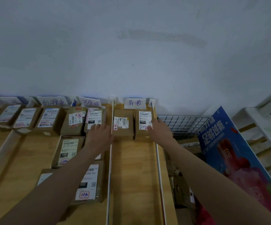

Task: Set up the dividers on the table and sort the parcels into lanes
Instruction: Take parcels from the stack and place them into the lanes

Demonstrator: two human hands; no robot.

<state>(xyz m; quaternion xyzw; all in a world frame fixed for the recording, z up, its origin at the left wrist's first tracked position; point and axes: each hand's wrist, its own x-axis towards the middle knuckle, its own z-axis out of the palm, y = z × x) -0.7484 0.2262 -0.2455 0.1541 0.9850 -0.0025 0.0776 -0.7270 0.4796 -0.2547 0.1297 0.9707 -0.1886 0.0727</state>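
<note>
A: Starting at the far left, what lies on the wooden table (131,168)?

B: Three brown parcels side by side near the wall: one at the left edge (8,114), a second (26,118), and a third (50,119) under a handwritten paper sign (53,102). A white divider (0,157) runs diagonally below them.

A: And the next lane over?

B: Under a second sign (91,103) sit two parcels, one with a red stamp (74,120) and a pink-labelled one (95,119). Nearer the person, a parcel marked 15H (68,151) and a large one marked 032 (89,182) lie in the same lane.

A: Where is the left hand?

B: The left hand (99,135) reaches forward, its fingers straight and held close together, fingertips resting on the near edge of the pink-labelled parcel. It pinches nothing.

A: What separates that lane from the next?

B: An upright middle divider (110,159), just beside the left hand. Past it, under a third sign (135,103), stand two parcels touching each other: one with a small label (123,125) and one with a tall white label (144,125).

A: The right hand?

B: The right hand (160,131) lies flat on the right edge of the tall-labelled parcel, fingers straight and slightly spread. A right-hand divider (160,168) edges that lane; beyond it are a wire rack (183,125) and a blue poster (233,153).
</note>
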